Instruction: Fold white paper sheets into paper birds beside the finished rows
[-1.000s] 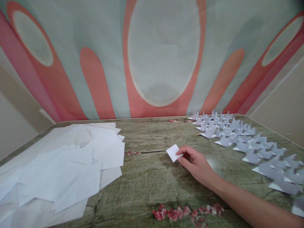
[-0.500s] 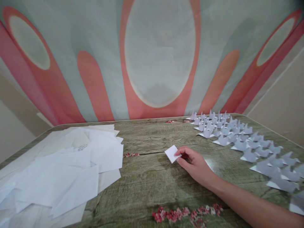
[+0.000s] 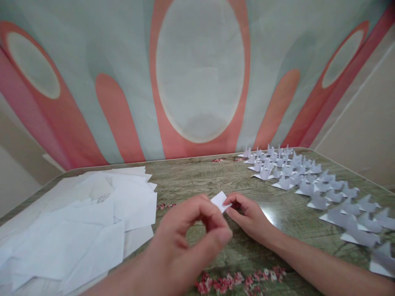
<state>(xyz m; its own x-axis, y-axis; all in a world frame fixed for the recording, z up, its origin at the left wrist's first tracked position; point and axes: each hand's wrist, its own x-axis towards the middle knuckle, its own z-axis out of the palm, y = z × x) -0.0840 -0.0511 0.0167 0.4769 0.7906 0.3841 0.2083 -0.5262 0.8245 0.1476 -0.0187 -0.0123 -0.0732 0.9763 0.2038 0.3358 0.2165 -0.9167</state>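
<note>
A small folded white paper square (image 3: 219,201) is tilted up off the table, pinched at its right corner between the thumb and fingers of my right hand (image 3: 243,211). My left hand (image 3: 191,234) is nearer the camera, just in front of the paper and hiding its lower left edge. Its thumb and fingers curl into a ring with the tips together, and nothing shows between them. It looks apart from the paper, though the overlap makes contact hard to judge.
Loose white paper sheets (image 3: 83,226) spread over the left of the wood-patterned table (image 3: 185,176). Rows of folded paper birds (image 3: 305,187) stand along the right side. Behind the table rises a coral and grey-green patterned backdrop (image 3: 200,70).
My left hand has come into view from the bottom, up to the paper. My right hand keeps its pinch on the folded square. The camera view has shifted slightly.
</note>
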